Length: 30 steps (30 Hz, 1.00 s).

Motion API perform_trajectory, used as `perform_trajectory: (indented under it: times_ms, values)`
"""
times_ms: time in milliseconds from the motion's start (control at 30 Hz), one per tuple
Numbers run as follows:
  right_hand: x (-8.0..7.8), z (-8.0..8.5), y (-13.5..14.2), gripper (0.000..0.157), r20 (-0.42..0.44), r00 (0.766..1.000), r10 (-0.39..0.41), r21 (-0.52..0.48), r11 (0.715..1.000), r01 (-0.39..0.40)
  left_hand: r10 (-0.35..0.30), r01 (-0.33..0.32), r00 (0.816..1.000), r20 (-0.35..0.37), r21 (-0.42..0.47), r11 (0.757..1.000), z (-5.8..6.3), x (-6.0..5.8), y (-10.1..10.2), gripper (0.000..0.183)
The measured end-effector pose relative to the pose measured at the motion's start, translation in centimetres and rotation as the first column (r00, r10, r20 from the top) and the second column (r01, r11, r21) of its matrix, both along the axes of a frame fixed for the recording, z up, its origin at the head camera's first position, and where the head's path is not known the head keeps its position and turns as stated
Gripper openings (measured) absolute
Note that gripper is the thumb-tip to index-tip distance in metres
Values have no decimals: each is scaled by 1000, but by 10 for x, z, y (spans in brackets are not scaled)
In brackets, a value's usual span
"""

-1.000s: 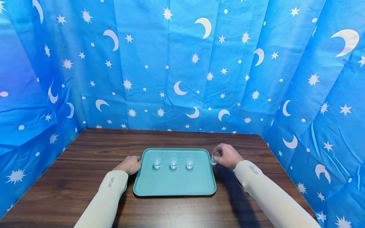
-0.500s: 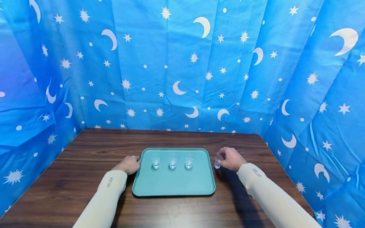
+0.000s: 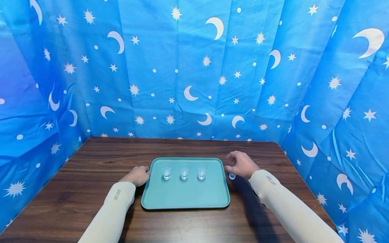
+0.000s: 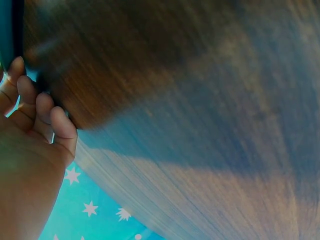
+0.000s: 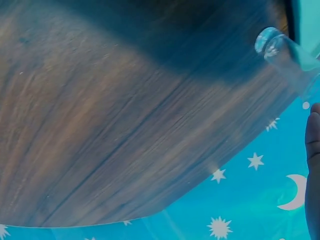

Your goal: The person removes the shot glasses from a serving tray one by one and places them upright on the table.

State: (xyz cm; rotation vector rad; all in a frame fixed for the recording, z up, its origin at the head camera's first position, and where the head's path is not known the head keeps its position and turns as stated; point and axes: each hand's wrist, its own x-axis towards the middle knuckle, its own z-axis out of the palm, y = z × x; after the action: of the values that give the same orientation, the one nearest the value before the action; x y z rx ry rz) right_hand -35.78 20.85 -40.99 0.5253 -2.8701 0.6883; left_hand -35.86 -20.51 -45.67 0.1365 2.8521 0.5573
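In the head view a green tray (image 3: pixel 185 197) lies on the table, bearing a row of three clear shot glasses, the left one (image 3: pixel 166 173), the middle one (image 3: pixel 184 173) and the right one (image 3: pixel 202 173). Just off the tray's right rim another shot glass (image 3: pixel 232 176) stands upright, its top hidden by my right hand (image 3: pixel 243 164). That hand's fingers are spread loosely and hold nothing; the right wrist view shows the glass (image 5: pixel 280 55) apart from them. My left hand (image 3: pixel 138 176) holds the tray's left rim, its curled fingertips at the tray edge (image 4: pixel 7 35) in the left wrist view.
The brown wood-grain table (image 3: pixel 91 189) has a rounded back edge. Blue cloth (image 3: pixel 161 81) with moons and stars hangs behind it and along both sides.
My right hand carried the shot glass slightly rightward from the tray's edge, set it on the table and let go, then rose a little. The left hand and the tray stay in place.
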Motion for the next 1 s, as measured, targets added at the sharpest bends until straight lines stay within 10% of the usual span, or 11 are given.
perform_trajectory:
  times_ms: [1000]
  values:
    - [-3,-6,-72,49,34,977,210,39,977,-212,37,-35,998,-47,26,999,-4,6,-1,40]
